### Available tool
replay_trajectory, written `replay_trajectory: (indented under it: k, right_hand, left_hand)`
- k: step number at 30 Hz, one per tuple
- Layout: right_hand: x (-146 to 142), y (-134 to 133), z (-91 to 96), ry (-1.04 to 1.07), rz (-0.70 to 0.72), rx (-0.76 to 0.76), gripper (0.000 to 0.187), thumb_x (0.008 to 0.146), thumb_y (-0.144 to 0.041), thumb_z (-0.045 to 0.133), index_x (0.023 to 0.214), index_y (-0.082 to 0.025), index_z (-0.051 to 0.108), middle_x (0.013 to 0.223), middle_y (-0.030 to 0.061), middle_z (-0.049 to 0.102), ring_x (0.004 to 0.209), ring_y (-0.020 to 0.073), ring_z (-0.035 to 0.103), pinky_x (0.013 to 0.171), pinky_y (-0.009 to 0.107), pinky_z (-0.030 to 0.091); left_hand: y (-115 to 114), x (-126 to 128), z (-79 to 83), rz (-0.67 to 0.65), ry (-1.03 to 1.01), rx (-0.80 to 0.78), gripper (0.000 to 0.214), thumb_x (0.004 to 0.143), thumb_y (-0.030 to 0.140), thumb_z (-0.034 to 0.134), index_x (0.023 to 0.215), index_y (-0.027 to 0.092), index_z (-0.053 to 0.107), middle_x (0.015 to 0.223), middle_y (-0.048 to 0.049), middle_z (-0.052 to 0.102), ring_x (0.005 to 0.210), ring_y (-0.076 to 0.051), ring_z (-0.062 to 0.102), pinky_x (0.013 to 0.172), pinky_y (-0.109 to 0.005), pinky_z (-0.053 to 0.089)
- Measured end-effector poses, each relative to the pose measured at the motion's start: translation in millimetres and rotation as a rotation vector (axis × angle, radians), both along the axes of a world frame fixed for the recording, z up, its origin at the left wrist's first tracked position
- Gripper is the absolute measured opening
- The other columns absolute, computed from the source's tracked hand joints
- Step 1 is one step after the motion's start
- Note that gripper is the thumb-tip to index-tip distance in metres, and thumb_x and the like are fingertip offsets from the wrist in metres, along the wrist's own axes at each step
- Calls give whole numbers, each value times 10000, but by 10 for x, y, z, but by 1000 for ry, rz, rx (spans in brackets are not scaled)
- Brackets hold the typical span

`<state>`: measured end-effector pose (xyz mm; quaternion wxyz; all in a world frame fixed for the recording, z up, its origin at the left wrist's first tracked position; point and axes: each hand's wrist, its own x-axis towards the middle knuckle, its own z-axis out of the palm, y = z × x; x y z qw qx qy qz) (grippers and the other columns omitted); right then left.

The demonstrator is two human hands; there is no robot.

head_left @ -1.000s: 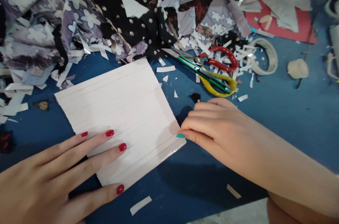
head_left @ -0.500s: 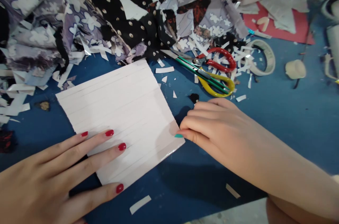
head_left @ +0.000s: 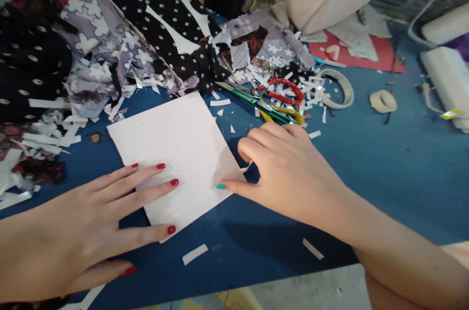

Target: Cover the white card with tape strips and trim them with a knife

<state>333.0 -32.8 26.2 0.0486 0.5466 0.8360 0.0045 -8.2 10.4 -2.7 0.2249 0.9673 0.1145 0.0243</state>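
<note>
A white square board (head_left: 176, 139), faced with side-by-side strips, lies flat and slightly turned on the blue table. My left hand (head_left: 98, 217) is spread open over its left side, fingertips resting on the surface and thumb on the table. At the board's right corner is my right hand (head_left: 289, 173), its fingers curled and its thumb stretched onto the face. A thin white strip (head_left: 246, 168) rises from the edge there and runs into the curled fingers; its held end is hidden. Beyond that hand lie scissors (head_left: 284, 86) with red and yellow handles and a green cutter (head_left: 252, 100).
Fabric scraps (head_left: 164, 21) and cut white strips heap along the back and left. At right are a tape roll (head_left: 346, 87), a smaller ring (head_left: 383, 101) and red paper (head_left: 381, 53). Loose strips (head_left: 195, 254) lie near the table's front edge.
The view has shifted, showing more of the left side. My right thumb has moved inward onto the board, the fingers have come apart from it, and a white strip now shows. My left hand stays spread.
</note>
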Motion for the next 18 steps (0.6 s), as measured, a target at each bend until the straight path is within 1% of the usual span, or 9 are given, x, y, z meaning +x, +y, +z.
replay_trajectory:
  k: [2,4,6,8,9,11,13,15,18]
  right_hand:
    - [-99,-19,-29,-13,-3,58,554,897,-724,702,895,-172,660,839,105,641,881,324,584,761,400,367]
    - [-219,-26,-54,-1,2,92,643,867,-778,700,981,-146,671,914,141,658,920,343,574,787,410,372]
    - [-355,-17,-63,28,16,88,700,833,-809,716,1036,-141,671,955,155,661,942,349,558,812,417,373]
    - [-490,8,-53,54,32,60,725,819,-810,733,1080,-137,668,980,163,659,966,355,547,824,420,370]
    - [-548,26,-41,60,33,42,736,816,-808,740,1102,-134,666,999,169,659,985,360,544,830,421,371]
    - [-627,64,-11,54,17,-4,768,804,-807,757,1147,-127,658,1060,186,659,1037,375,543,853,428,378]
    - [-640,102,19,33,-18,-53,804,783,-802,782,1188,-121,647,1126,197,656,1087,389,543,884,440,390]
    - [-586,133,41,6,-67,-88,816,762,-778,815,1207,-118,636,1160,197,650,1106,395,544,907,450,400]
    - [-423,168,56,-30,-155,-136,739,769,-702,845,1175,-124,627,1132,183,644,1081,385,548,912,449,401]
  left_hand:
    - [34,31,32,-63,-44,69,533,1030,608,610,1547,501,533,1783,24,291,1611,-314,381,1360,-458,261]
    - [66,52,64,-80,-57,89,499,1046,593,593,1531,479,566,1758,4,358,1588,-330,420,1343,-482,309]
    - [91,58,89,-91,-43,77,504,1033,552,633,1528,482,567,1768,14,332,1595,-335,407,1335,-501,331]
    - [106,51,105,-113,-30,67,538,1014,494,682,1536,486,550,1795,19,249,1612,-332,374,1337,-517,324]
    - [110,46,109,-122,-29,64,543,1010,481,694,1534,485,552,1802,17,223,1617,-332,364,1339,-524,316]
    - [111,35,112,-128,-18,56,519,1014,490,695,1519,477,571,1803,7,218,1619,-340,357,1341,-539,305]
    - [108,27,114,-121,1,53,500,1019,505,690,1507,474,586,1798,-7,240,1622,-360,344,1337,-569,299]
    - [105,23,121,-123,16,67,519,1010,464,707,1513,469,581,1793,-23,258,1625,-380,328,1328,-597,304]
    - [111,21,147,-134,11,89,556,984,377,738,1515,450,587,1784,-31,285,1628,-384,319,1330,-584,307]
